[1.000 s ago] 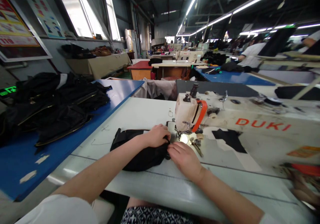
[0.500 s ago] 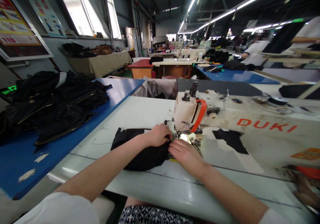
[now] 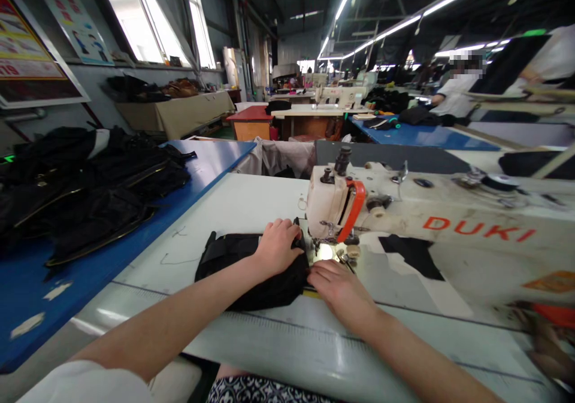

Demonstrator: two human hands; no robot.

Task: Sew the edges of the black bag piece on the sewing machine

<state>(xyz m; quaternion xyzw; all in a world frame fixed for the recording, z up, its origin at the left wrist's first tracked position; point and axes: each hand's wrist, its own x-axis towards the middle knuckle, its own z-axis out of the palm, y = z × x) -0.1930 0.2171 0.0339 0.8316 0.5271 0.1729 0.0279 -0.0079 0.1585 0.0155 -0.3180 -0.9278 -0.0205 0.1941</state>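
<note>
A bundle of black fabric (image 3: 233, 259) lies on the pale sewing table (image 3: 251, 205), just left of the needle area of a cream sewing machine (image 3: 404, 223) marked DUKI. My left hand (image 3: 277, 246) rests on the fabric with fingers curled over its right end, pressing it toward the presser foot. Just right of it, my right hand (image 3: 338, 290) lies low on the table, its fingertips pinching the fabric's front edge beside the lit needle plate (image 3: 324, 252).
A heap of black garments (image 3: 85, 181) covers the blue table (image 3: 211, 157) to the left. Beyond stand more sewing stations, a red-topped table (image 3: 251, 117) and a person in white (image 3: 453, 97) at the far right. Posters hang on the left wall.
Both hands have shifted slightly with the fabric; the left hand now sits further over its right end by the presser foot. The view has drifted a little.
</note>
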